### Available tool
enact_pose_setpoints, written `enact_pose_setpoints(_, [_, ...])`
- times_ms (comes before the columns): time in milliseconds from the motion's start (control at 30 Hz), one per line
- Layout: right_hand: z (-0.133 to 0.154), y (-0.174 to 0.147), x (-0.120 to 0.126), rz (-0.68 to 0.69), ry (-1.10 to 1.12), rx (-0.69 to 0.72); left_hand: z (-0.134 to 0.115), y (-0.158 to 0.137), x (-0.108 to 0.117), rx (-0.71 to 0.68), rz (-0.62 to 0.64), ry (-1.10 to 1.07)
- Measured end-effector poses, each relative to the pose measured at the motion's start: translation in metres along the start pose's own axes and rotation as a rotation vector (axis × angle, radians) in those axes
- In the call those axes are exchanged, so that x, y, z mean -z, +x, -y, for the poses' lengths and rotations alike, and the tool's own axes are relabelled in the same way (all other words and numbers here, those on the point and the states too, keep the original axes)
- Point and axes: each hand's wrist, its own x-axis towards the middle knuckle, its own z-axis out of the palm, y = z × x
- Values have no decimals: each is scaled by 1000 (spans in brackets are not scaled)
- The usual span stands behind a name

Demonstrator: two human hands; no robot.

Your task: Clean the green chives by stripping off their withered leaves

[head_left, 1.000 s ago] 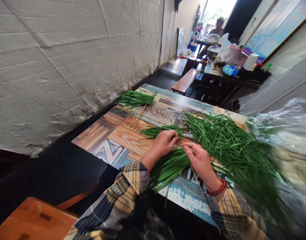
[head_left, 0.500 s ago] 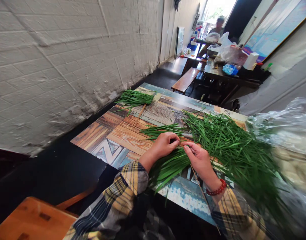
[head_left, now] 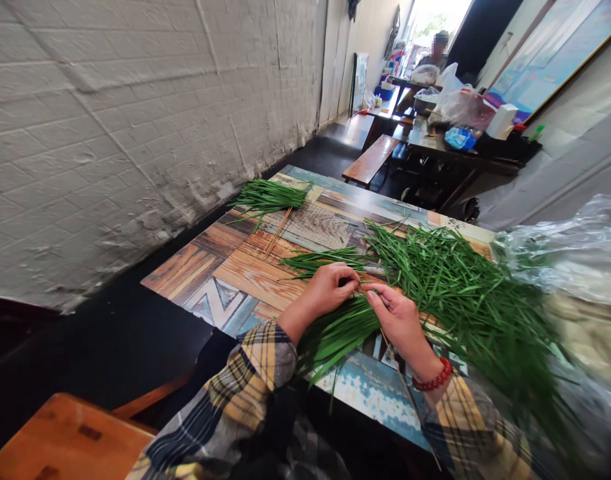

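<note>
Above the table's near side, my left hand (head_left: 331, 288) pinches the end of a green chive stalk between thumb and forefinger. My right hand (head_left: 396, 319) is closed on a thin bamboo skewer (head_left: 401, 373), which runs from under the palm down toward my right sleeve. The fingertips of both hands nearly meet. Below them hangs a spread of long garlic chives (head_left: 342, 333); how these sit on the skewer is hidden by my hands. A small row of chives (head_left: 325, 260) lies just beyond my left hand.
A big heap of loose chives (head_left: 465, 287) covers the table's right side, beside a clear plastic bag (head_left: 575, 247). At the far left lies a chive bunch (head_left: 270, 195) with skewers (head_left: 279, 232) protruding. A wooden stool (head_left: 65, 440) stands lower left. A person (head_left: 438, 50) sits far behind.
</note>
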Motion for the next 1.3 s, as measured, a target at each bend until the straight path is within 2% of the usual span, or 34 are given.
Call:
enact_pose_setpoints(367, [-2, 0, 0, -83, 6, 4, -2, -1, 1, 8, 43, 10])
enact_pose_setpoints(633, [2, -1, 0, -42, 11, 6, -3, -3, 2, -82, 182, -11])
enact_pose_setpoints(700, [0, 0, -1, -46, 12, 5, -2, -2, 4, -75, 131, -1])
enact_pose_setpoints(867, [-2, -1, -1, -40, -8, -3, 7, 3, 8, 136, -233, 113])
enact_pose_setpoints(933, [-1, -1, -1, -29, -21, -14, 9, 3, 9, 138, -272, 144])
enact_pose_setpoints(1067, [2, -2, 0, -17, -42, -25, 10, 3, 8, 69, -221, 232])
enact_pose_setpoints(1300, [1, -2, -1, -38, -42, 11, 4, 1, 4, -10, -2, 517])
